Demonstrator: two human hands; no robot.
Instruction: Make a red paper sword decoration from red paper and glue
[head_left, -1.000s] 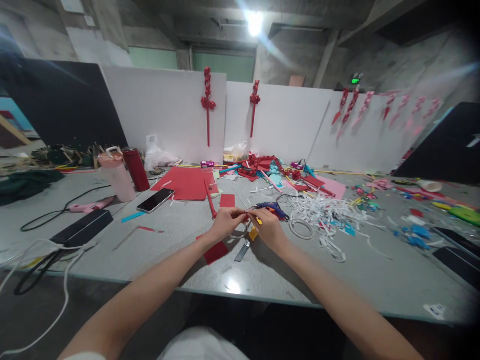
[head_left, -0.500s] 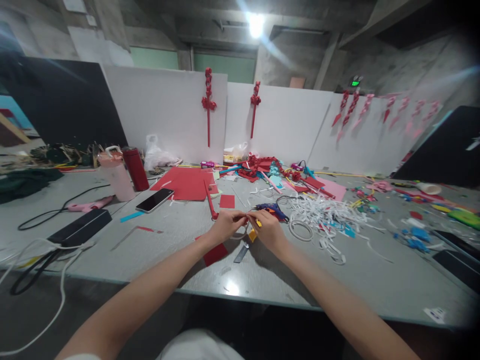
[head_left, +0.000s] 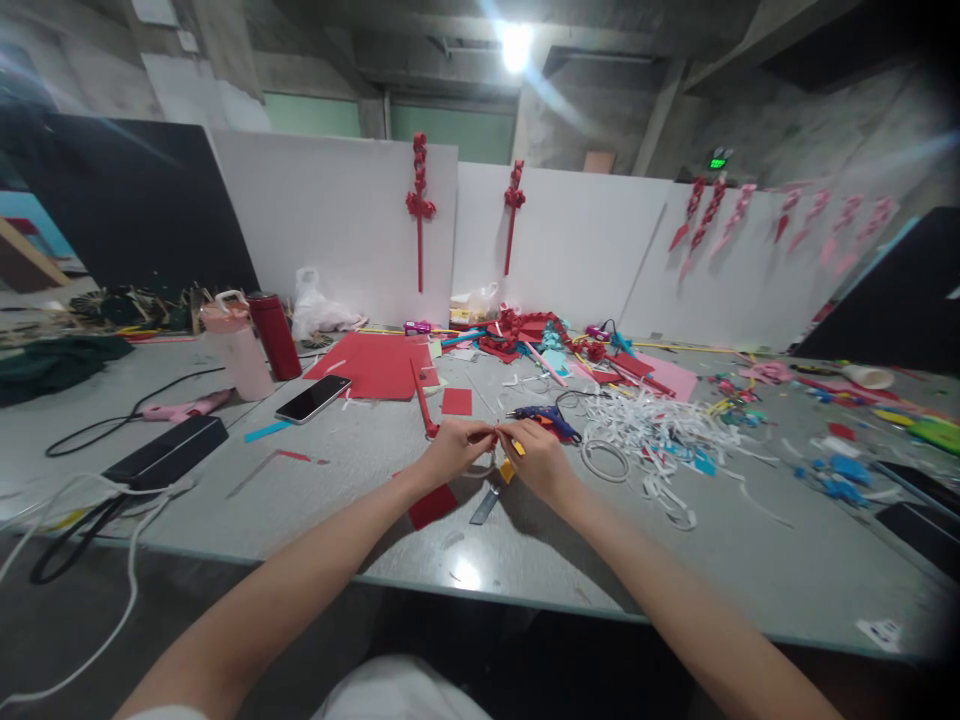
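My left hand (head_left: pixel 454 452) and my right hand (head_left: pixel 536 455) meet over the middle of the table, fingertips pinched together. Between them a speck of red shows, a small red piece mostly hidden by the fingers. Just below lies a utility knife (head_left: pixel 486 504) with a yellow handle, partly under my right hand. Behind that hand rests a blue glue gun (head_left: pixel 544 416). Near my left wrist is a dark red paper square (head_left: pixel 433 507), partly covered by the forearm. A red paper stick (head_left: pixel 422 398) with a curled end lies beyond my left hand, beside a smaller red square (head_left: pixel 457 401).
White paper strips (head_left: pixel 652 425) are heaped to the right, beside a white coil (head_left: pixel 605 460). Leftward are a phone (head_left: pixel 313 399), red sheets (head_left: pixel 367 365), a pink bottle (head_left: pixel 238 350), a red flask (head_left: pixel 274 338) and a black box (head_left: pixel 166 452) with cables. Red paper ornaments (head_left: pixel 421 205) hang on white panels.
The whole view has shifted slightly to the right. Both hands keep their pinch at nearly the same place, with only slight finger movement.
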